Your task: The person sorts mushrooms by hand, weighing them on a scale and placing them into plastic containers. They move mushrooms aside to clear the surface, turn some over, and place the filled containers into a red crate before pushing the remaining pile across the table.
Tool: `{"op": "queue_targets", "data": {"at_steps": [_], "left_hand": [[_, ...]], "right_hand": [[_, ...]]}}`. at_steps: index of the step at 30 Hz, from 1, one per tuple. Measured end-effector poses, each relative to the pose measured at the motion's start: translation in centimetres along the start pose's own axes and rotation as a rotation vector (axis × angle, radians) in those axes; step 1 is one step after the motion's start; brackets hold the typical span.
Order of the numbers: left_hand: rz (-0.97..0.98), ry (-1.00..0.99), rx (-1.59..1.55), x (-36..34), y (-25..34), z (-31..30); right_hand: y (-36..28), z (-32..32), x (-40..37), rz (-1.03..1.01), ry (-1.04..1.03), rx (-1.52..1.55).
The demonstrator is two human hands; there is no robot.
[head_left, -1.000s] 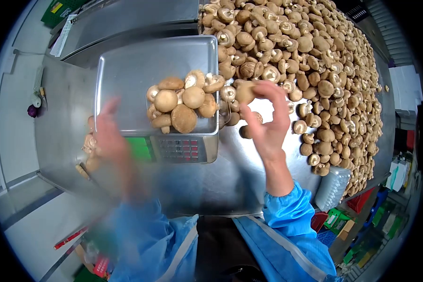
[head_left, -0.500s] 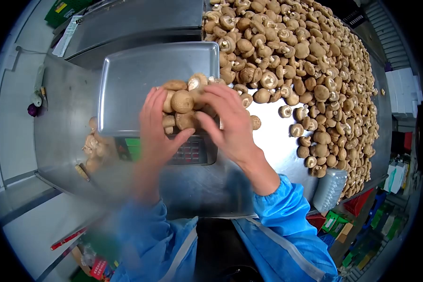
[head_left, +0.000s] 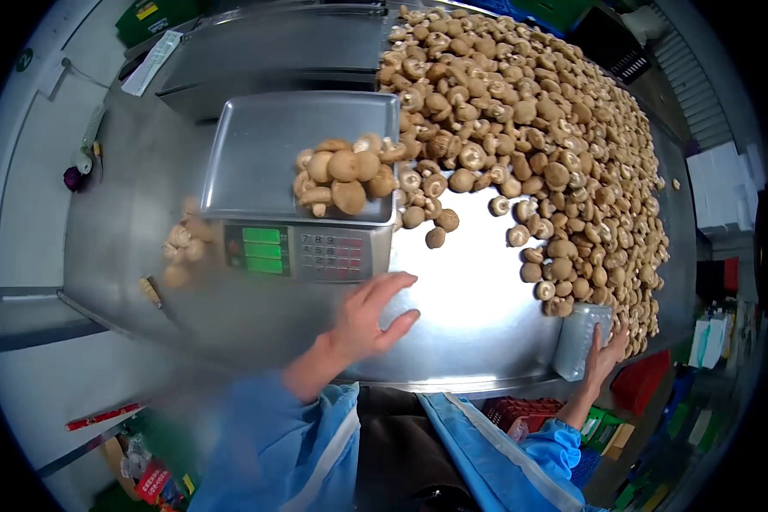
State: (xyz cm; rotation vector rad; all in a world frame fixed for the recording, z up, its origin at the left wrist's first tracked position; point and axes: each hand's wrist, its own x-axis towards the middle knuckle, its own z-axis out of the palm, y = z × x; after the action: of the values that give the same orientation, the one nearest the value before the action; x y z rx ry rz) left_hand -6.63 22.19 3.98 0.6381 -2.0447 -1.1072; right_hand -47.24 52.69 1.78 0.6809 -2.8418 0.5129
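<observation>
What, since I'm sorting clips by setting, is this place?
Likely a mushroom packing room: a big heap of mushrooms on a steel table, a scale weighing a small batch, and clear trays by the right hand.

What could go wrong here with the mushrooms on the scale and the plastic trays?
The weighed mushrooms crowd the right rim of the scale pan; one may roll off. The clear trays stand at the table edge, so the right hand could knock them off.

No legible text: scale display (head_left: pixel 264 249) green, digits unreadable; keypad (head_left: pixel 331 253) markings too small.
</observation>
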Motion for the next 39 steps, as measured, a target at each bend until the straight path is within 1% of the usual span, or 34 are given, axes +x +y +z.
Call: {"op": "queue_targets", "data": {"at_steps": [2,3,6,7,10,11,14,17,21,24,27,30,33,36,39], "left_hand": [[0.0,-0.071,-0.079,-0.7,1.3,2.0],[0.029,-0.099,-0.086,-0.9,1.9,3.0],[0.053,-0.199,-0.133,-1.4,3.6,5.3],[0.072,-0.219,-0.137,-1.4,4.2,5.7],[0.073,-0.315,-0.148,-1.8,4.9,7.1],[0.088,-0.323,-0.144,-2.1,4.9,7.6],[0.103,-0.358,-0.146,-2.6,4.8,8.5],[0.095,-0.352,-0.162,-2.7,4.9,9.1],[0.062,-0.354,-0.174,-2.7,4.7,9.5],[0.012,-0.386,-0.187,-2.9,4.5,9.5],[-0.01,-0.388,-0.198,-3.2,4.0,9.8],[-0.027,-0.386,-0.213,-3.4,3.8,9.9],[-0.038,-0.399,-0.225,-3.3,3.7,10.0],[-0.046,-0.405,-0.239,-3.2,3.7,10.0],[-0.056,-0.411,-0.251,-3.5,3.5,10.1]], "right_hand": [[3.4,0.5,-0.8,0.076,-0.214,0.041],[4.3,1.1,-1.4,-0.023,-0.279,0.254],[5.8,2.7,-3.7,-0.074,-0.137,-0.153],[5.4,2.2,-3.9,-0.039,-0.149,-0.07],[6.4,1.4,-3.4,0.067,-0.177,0.054],[6.5,1.0,-2.8,0.12,-0.24,0.133],[4.4,-0.6,-2.0,0.127,-0.332,0.177],[4.1,0.5,-2.2,0.065,-0.209,0.029],[4.4,1.5,-2.0,0.068,-0.152,-0.044],[4.1,1.1,-0.9,0.085,-0.259,0.028],[2.5,0.2,-1.1,0.073,-0.24,-0.011],[2.5,0.4,-1.6,0.05,-0.172,-0.033],[1.6,0.2,-2.0,0.073,-0.136,-0.123],[2.3,0.6,-2.0,0.037,-0.094,-0.143],[2.4,0.4,-1.3,0.095,-0.189,-0.036]]}}
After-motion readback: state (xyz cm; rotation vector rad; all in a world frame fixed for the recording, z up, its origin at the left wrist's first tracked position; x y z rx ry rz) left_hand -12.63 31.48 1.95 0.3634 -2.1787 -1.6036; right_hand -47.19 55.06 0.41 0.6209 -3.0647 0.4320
